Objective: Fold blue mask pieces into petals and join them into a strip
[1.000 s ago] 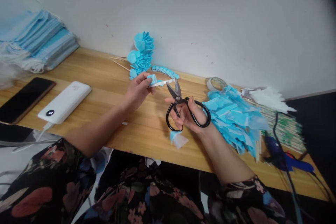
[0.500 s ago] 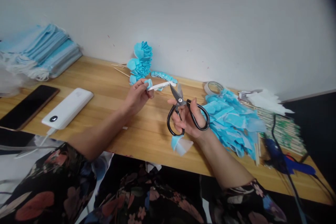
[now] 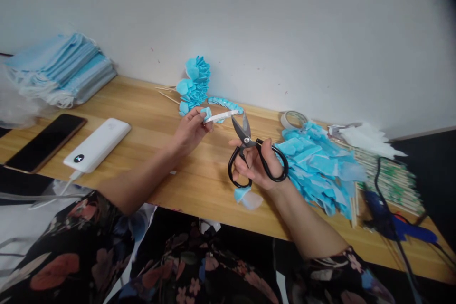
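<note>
White strip [image 3: 221, 116], narrow and slightly tilted, above the wooden table [image 3: 199, 190]: pinches its near end, along with a small blue piece [image 3: 205, 113], between thumb and fingers of the left hand [image 3: 191, 129]. Points its free end toward the scissors [image 3: 247, 141], close to the blade tips; touching or just apart there, cannot tell. Curls the right hand [image 3: 261, 166] around the scissors, with thumb at one black loop and fingers at the other, and holds the blades spread apart, tips upward. Just below the lower loop, a blue and whitish scrap [image 3: 249, 199]; caught in the fingers or lying on the wood, cannot tell.

Beyond the left hand, near the wall [image 3: 285, 33], ruffled blue flowers [image 3: 194, 89] on thin wooden sticks [image 3: 170, 98], and beside them a curved row of folded blue pieces [image 3: 224, 103]. Next to the right forearm, a loose heap of blue cut sheets [image 3: 317, 166], with a roll of white tape [image 3: 285, 122] just behind. Farther right, green-marked sticks [image 3: 395, 183] and a blue glue gun [image 3: 415, 232]. On the far left, a stack of pale blue masks [image 3: 71, 69], then a dark phone [image 3: 46, 141] and a white power bank [image 3: 99, 143] side by side.
</note>
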{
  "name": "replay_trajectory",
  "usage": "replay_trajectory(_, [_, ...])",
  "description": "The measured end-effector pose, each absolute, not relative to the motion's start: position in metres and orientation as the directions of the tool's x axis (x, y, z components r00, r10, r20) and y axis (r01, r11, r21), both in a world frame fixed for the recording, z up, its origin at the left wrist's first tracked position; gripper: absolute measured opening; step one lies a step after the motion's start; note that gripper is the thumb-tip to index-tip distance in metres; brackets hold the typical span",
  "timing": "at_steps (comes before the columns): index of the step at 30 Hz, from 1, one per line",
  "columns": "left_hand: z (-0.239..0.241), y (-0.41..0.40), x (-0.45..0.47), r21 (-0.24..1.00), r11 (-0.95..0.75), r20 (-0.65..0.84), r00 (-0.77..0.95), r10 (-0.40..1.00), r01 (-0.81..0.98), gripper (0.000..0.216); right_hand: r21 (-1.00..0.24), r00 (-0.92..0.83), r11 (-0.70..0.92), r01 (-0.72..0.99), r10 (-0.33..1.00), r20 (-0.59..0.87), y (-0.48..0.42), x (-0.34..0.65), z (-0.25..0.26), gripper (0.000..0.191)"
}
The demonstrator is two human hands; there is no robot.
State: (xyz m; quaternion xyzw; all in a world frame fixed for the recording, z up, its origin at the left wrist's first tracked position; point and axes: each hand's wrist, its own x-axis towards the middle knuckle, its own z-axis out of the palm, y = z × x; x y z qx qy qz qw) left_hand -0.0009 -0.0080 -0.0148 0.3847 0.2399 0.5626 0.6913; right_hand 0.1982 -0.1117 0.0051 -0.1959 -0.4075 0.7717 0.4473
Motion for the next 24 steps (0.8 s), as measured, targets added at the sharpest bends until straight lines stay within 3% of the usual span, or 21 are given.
replay_trajectory(14, [-0.0112, -0.0175, 0.0065, 0.790, 0.158, 0.052, 0.321, 0.946, -0.593, 0.033, -0.828, -0.411, -0.288, -0.481, 0.908, -0.078, -0.1074, 0.1973, -0.0011, 0.072])
replay_trajectory(24, [-0.0119, -0.0157, 0.0060, 0.788, 0.185, 0.004, 0.305, 0.952, -0.587, 0.038, -0.883, -0.359, -0.239, -0.405, 0.929, -0.087, -0.1103, 0.1889, 0.0038, 0.073])
